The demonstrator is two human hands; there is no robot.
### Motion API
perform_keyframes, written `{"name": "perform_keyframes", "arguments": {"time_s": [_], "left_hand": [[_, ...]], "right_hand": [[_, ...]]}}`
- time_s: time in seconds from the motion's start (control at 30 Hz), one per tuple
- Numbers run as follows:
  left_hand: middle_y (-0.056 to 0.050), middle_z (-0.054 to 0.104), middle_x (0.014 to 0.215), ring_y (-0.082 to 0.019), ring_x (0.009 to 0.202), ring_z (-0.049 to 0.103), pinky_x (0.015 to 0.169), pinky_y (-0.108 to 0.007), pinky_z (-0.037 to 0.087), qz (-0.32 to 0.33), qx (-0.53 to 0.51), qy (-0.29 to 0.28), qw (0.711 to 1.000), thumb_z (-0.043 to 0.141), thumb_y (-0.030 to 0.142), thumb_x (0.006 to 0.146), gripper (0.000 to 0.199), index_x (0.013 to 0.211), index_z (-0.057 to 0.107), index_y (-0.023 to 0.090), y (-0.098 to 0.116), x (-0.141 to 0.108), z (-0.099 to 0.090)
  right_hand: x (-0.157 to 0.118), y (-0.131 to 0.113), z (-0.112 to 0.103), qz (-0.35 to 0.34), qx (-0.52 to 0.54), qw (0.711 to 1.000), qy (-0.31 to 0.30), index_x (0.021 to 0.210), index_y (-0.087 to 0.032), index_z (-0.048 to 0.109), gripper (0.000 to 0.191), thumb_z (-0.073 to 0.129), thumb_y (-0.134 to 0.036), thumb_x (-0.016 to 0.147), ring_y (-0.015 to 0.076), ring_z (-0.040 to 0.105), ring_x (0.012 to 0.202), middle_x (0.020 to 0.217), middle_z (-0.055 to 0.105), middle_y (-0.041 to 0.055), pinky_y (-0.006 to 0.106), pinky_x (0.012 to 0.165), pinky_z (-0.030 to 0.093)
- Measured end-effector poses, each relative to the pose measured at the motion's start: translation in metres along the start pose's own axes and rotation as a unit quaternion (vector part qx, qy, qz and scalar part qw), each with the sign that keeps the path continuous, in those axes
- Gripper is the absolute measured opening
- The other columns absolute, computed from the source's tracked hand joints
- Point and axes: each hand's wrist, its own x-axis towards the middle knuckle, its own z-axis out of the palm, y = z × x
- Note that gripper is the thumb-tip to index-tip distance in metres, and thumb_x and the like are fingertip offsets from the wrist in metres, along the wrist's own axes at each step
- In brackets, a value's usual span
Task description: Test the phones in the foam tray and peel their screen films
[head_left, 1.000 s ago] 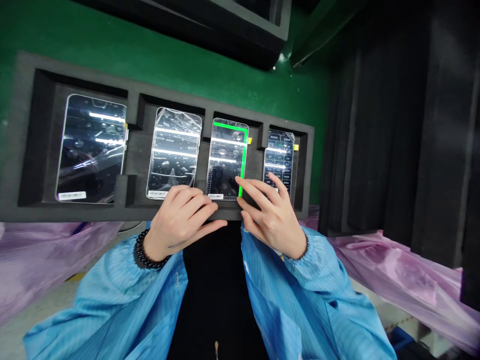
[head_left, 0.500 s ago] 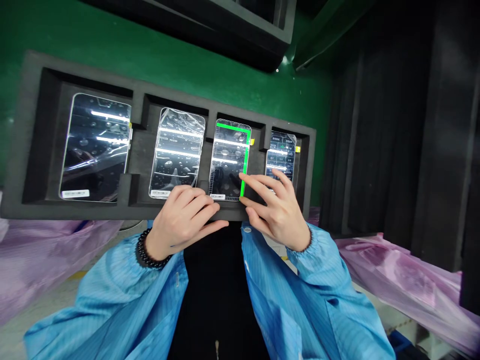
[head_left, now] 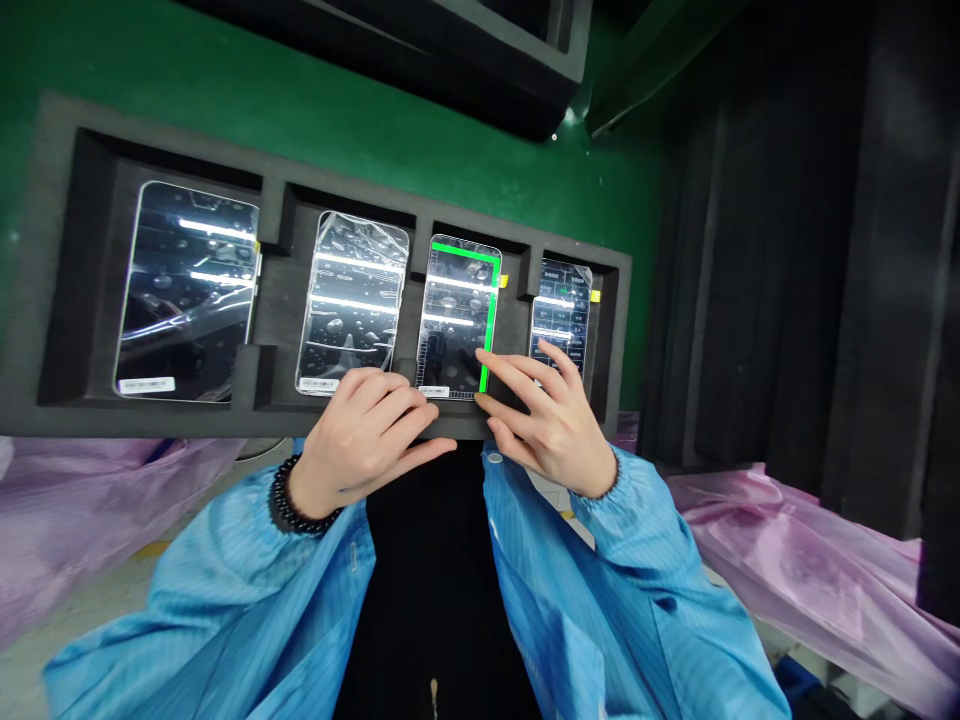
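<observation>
Green-painted panel (head_left: pixel 375 130) fills the back of the view, with a stack of dark foam (head_left: pixel 772 250) on the right, another foam tray (head_left: pixel 420 60) along the top, and pink plastic sheeting (head_left: pixel 810 590) lying low on the right. A long black foam tray (head_left: pixel 270 170) lies across the green, cut into four slots, each with a phone in it. The two left phones (head_left: pixel 186 290) (head_left: pixel 352 300) are covered in wrinkled clear film, and the second shows bubbles. The third phone (head_left: pixel 457 310) has a bright green line along its top and right edges. The fourth phone (head_left: pixel 561 310) shows a lit grid on its screen.

Both hands sit at the tray's near edge, in blue sleeves (head_left: pixel 225 590). The left hand (head_left: pixel 364 440), with a beaded bracelet (head_left: pixel 289 495) at its wrist, is curved, its fingertips just beside the third phone's lower left corner. The right hand (head_left: pixel 551 425) is spread, its fingers reaching over the lower right of the third phone and just below the fourth. Neither hand is closed around a phone; whether the fingertips touch the screen I cannot tell.
</observation>
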Motion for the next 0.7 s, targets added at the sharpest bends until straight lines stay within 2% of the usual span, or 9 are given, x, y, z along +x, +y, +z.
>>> {"name": "perform_keyframes", "arguments": {"time_s": [0.13,0.27,0.4,0.5,0.7], "left_hand": [[-0.005,0.068,0.081,-0.020,0.084,0.061,0.077,-0.035,0.048,-0.001,-0.014,0.015,1.000,0.078,0.036,0.081,0.027,0.089,0.065,0.014,0.000,0.000,0.001],[-0.002,0.063,0.071,-0.016,0.073,0.058,0.067,-0.031,0.048,-0.011,-0.100,0.106,0.989,0.077,0.028,0.081,0.022,0.077,0.059,0.017,-0.001,-0.003,0.001],[-0.001,0.056,0.063,-0.015,0.066,0.053,0.060,-0.031,0.047,-0.030,-0.128,0.194,0.972,0.057,0.024,0.092,0.023,0.070,0.054,0.019,-0.004,-0.011,0.004],[0.000,0.053,0.062,-0.014,0.064,0.052,0.058,-0.032,0.045,-0.041,-0.123,0.208,0.969,0.051,0.023,0.094,0.026,0.069,0.053,0.020,-0.004,-0.014,0.008],[0.000,0.052,0.062,-0.014,0.063,0.052,0.057,-0.033,0.045,-0.054,-0.125,0.214,0.967,0.054,0.020,0.090,0.022,0.068,0.053,0.021,-0.004,-0.016,0.011]], "right_hand": [[0.005,-0.002,0.006,-0.023,-0.005,1.000,0.003,0.106,-0.018,0.072,0.023,0.051,-0.024,0.098,0.0235,0.060,0.122,0.146,0.058,0.0113,0.053,0.116,0.036],[0.010,-0.004,0.010,-0.033,0.001,0.999,0.008,0.108,-0.018,0.072,0.025,0.050,-0.026,0.100,0.0231,0.061,0.120,0.146,0.058,0.0104,0.052,0.115,0.038],[0.015,-0.004,0.011,-0.044,0.010,0.999,0.010,0.104,-0.018,0.072,0.023,0.052,-0.026,0.099,0.0231,0.062,0.119,0.144,0.060,0.0112,0.051,0.114,0.039],[0.017,-0.004,0.011,-0.048,0.006,0.999,0.010,0.102,-0.019,0.073,0.023,0.051,-0.027,0.100,0.0226,0.062,0.119,0.144,0.060,0.0105,0.051,0.115,0.038],[0.020,-0.003,0.017,-0.064,0.016,0.998,-0.005,0.113,-0.019,0.070,0.025,0.051,-0.028,0.099,0.0235,0.060,0.122,0.148,0.057,0.0112,0.052,0.115,0.037]]}}
